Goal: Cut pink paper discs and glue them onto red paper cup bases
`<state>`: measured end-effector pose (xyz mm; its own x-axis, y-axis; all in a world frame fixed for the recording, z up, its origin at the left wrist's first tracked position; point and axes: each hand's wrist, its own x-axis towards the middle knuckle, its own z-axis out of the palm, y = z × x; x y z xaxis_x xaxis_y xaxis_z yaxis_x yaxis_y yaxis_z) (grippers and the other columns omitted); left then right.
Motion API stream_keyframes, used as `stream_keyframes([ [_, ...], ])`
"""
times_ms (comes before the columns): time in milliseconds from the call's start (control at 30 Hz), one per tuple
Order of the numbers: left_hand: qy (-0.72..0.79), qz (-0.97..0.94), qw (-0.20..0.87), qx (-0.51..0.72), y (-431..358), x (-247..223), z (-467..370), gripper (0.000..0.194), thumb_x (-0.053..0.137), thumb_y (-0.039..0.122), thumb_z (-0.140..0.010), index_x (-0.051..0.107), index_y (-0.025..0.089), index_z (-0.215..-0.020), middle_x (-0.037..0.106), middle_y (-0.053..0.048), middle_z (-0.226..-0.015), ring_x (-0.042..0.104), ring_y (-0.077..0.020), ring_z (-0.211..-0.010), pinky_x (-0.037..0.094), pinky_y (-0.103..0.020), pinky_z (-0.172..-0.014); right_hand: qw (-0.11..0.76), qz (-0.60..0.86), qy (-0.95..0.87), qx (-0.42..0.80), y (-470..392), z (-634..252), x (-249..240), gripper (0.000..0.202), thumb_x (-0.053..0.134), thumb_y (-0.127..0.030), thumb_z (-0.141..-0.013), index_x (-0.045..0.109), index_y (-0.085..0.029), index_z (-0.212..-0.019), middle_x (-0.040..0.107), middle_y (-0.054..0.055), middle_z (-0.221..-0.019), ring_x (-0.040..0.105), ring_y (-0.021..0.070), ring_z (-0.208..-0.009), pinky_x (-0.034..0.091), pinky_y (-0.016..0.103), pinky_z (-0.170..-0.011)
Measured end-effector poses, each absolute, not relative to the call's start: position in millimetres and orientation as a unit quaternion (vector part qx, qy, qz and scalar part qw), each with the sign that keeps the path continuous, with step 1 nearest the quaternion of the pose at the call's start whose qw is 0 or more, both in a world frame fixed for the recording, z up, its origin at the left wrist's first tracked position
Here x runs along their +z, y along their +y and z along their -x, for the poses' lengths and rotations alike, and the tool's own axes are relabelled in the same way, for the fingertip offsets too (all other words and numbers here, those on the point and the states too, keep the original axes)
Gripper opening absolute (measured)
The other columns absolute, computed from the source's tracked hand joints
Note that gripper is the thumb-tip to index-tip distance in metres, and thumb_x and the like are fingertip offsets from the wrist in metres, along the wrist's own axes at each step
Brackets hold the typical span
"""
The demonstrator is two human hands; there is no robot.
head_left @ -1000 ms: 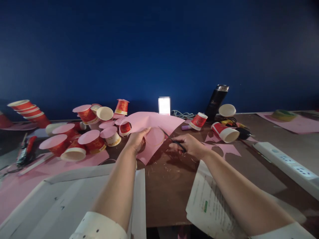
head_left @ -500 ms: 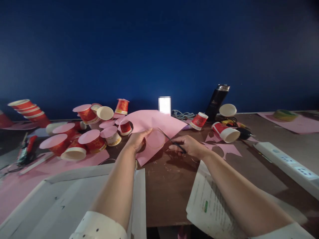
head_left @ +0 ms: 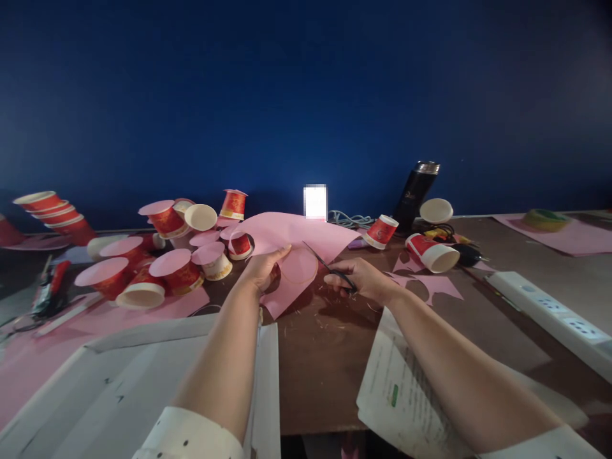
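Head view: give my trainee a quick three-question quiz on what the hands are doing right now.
1. True or false: the right hand holds scissors at the pink paper sheet.
2. What does the left hand grip?
A. a red cup
B. the pink paper sheet
C. the black flask
3. Fill in: a ____ outline is drawn on the sheet beside the blades.

Key: 1 true; 2 B; 3 circle.
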<state>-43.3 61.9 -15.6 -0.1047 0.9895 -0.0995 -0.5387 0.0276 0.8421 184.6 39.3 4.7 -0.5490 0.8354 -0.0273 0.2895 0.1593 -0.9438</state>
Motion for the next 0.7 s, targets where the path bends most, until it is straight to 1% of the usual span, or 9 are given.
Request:
stream_keyframes([
  [167,0.384,-0.296,0.605,0.632,60.0,-14.3,41.4,0.035,0.084,0.019,-0.061,0.069,0.009,-0.091,0.073,-0.01,-0.091,0.069,-0.022,-0.088,0.052,-0.034,-0.09,0.266,0.398,-0.708,0.519,39.1,-185.0,3.2,0.042,0.068,-0.054,-0.073,0.069,-0.013,-0.084,0.057,-0.002,-0.059,0.053,0.0098,-0.052,0.037,0.022,-0.049],
  [300,0.374,-0.289,0.607,0.639,60.8,-14.4,40.6,0.037,0.084,0.016,-0.06,0.069,0.01,-0.093,0.074,-0.01,-0.091,0.069,-0.022,-0.089,0.052,-0.035,-0.09,0.267,0.399,-0.711,0.514,38.7,-184.7,4.9,0.042,0.068,-0.054,-0.072,0.068,-0.013,-0.08,0.056,-0.002,-0.058,0.052,0.0094,-0.051,0.036,0.022,-0.048],
  [433,0.372,-0.291,0.604,0.642,61.7,-15.1,41.2,0.038,0.084,0.015,-0.06,0.069,0.01,-0.094,0.073,-0.01,-0.093,0.069,-0.0217,-0.09,0.051,-0.035,-0.091,0.271,0.4,-0.711,0.51,37.4,-183.7,7.1,0.042,0.069,-0.055,-0.071,0.066,-0.013,-0.073,0.054,-0.002,-0.055,0.049,0.0082,-0.048,0.034,0.022,-0.045],
  [600,0.362,-0.306,0.589,0.655,60.1,-13.9,40.8,0.04,0.083,0.015,-0.059,0.068,0.01,-0.095,0.073,-0.009,-0.094,0.068,-0.0217,-0.095,0.05,-0.034,-0.093,0.273,0.4,-0.712,0.509,39.4,-184.8,4.2,0.041,0.07,-0.054,-0.07,0.069,-0.013,-0.077,0.054,-0.002,-0.054,0.048,0.0082,-0.048,0.035,0.022,-0.045],
  [700,0.354,-0.309,0.589,0.657,59.5,-13.3,40.6,0.039,0.083,0.013,-0.06,0.068,0.011,-0.096,0.073,-0.009,-0.096,0.067,-0.0216,-0.098,0.049,-0.034,-0.095,0.27,0.389,-0.722,0.505,42.4,-186.4,0.6,0.038,0.07,-0.052,-0.072,0.068,-0.014,-0.074,0.055,-0.002,-0.054,0.048,0.0081,-0.048,0.035,0.022,-0.047],
])
